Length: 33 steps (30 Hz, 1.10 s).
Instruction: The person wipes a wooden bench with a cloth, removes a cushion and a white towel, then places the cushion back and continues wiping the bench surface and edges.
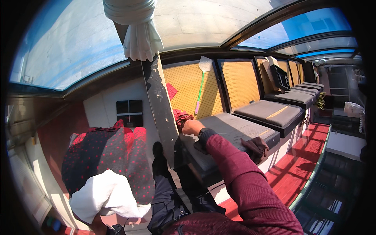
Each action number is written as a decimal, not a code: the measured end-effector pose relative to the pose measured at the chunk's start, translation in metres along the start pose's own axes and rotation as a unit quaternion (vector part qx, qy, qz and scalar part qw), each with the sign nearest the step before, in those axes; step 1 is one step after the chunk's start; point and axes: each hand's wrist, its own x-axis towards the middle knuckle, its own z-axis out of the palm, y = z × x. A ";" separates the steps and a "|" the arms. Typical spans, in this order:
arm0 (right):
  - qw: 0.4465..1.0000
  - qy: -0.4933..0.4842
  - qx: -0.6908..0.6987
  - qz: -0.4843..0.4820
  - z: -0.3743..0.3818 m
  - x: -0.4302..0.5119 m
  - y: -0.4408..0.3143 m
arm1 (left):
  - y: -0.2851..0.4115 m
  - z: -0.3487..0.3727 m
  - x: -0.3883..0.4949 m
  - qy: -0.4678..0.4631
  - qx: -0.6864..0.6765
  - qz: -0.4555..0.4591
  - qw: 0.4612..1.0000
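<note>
My right hand (191, 127) reaches ahead to a crumpled red cloth (181, 115) beside the dark, chipped post; its fingers are partly hidden, so its grip is unclear. My left hand (98, 224), at the bottom left, is shut on a bunched white cloth (102, 192). Just beyond that cloth lies a dark cloth with red dots (108, 155). Against the yellow woven panel leans a fly swatter (201, 85) with a green and pink handle. A brown cloth (256, 148) rests at the near edge of the grey seat cushion (232, 126).
A chipped post (161, 102) stands between the two sides, with a tied white curtain (141, 35) above. More cushioned seats (270, 113) run rightward, with a black compartmented tray (280, 77) farther along. Large windows line the far side; red flooring (305, 158) lies at right.
</note>
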 end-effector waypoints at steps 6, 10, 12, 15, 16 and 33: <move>0.988 0.086 -0.118 -0.051 -0.022 -0.009 0.020 | 0.009 -0.015 0.011 0.035 0.002 0.041 0.999; 0.977 0.066 0.166 0.114 -0.060 -0.054 0.012 | 0.024 -0.038 0.039 0.113 -0.003 0.119 0.986; 0.957 0.141 0.222 0.119 -0.078 -0.089 0.006 | 0.034 -0.041 0.047 0.124 -0.005 0.150 0.981; 0.916 0.199 0.338 0.091 -0.091 -0.158 0.002 | 0.053 -0.038 0.056 0.132 -0.012 0.192 0.972; 0.894 0.223 0.381 0.069 -0.093 -0.180 -0.001 | 0.061 -0.037 0.058 0.135 -0.014 0.207 0.969; 0.375 0.550 0.742 -0.084 0.166 -0.546 -0.028 | 0.302 0.031 0.013 0.151 -0.044 0.511 0.845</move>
